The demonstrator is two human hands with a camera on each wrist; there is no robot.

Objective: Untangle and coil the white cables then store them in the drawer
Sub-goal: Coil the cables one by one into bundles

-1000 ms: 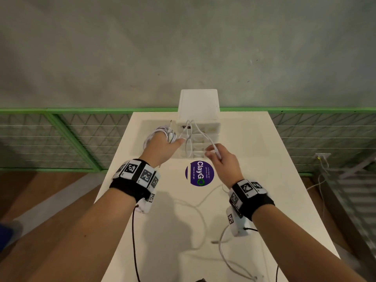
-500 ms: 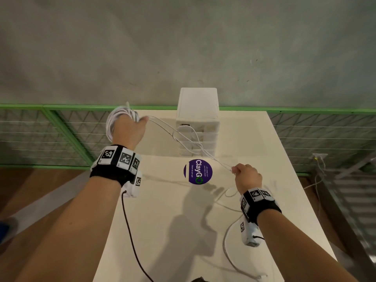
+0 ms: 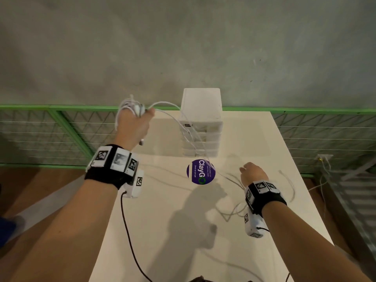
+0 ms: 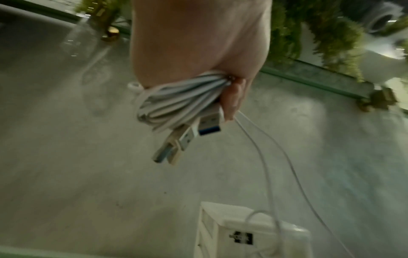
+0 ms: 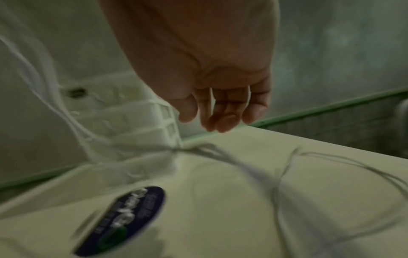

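My left hand (image 3: pixel 134 123) is raised at the table's far left and grips a bundle of coiled white cables (image 4: pixel 176 101); their USB plugs (image 4: pixel 187 137) stick out below my fingers. Two loose white strands (image 3: pixel 183 127) sag from that bundle past the front of the small white drawer unit (image 3: pixel 201 110) down to the tabletop. My right hand (image 3: pixel 252 174) hovers low over the table right of the round purple sticker (image 3: pixel 201 171), fingers (image 5: pixel 223 113) relaxed and holding nothing. Slack cable (image 3: pixel 230 212) lies on the table around my right wrist.
The drawer unit stands at the far middle of the white table (image 3: pixel 162 220), its drawers closed. A green-framed mesh fence (image 3: pixel 50 129) runs behind and beside the table. Another thin cable (image 3: pixel 289 184) curls near the table's right edge.
My left hand has moved right and stayed high with the bundle. My right hand let go of the strand it was pulling taut; the strands now hang slack to the table.
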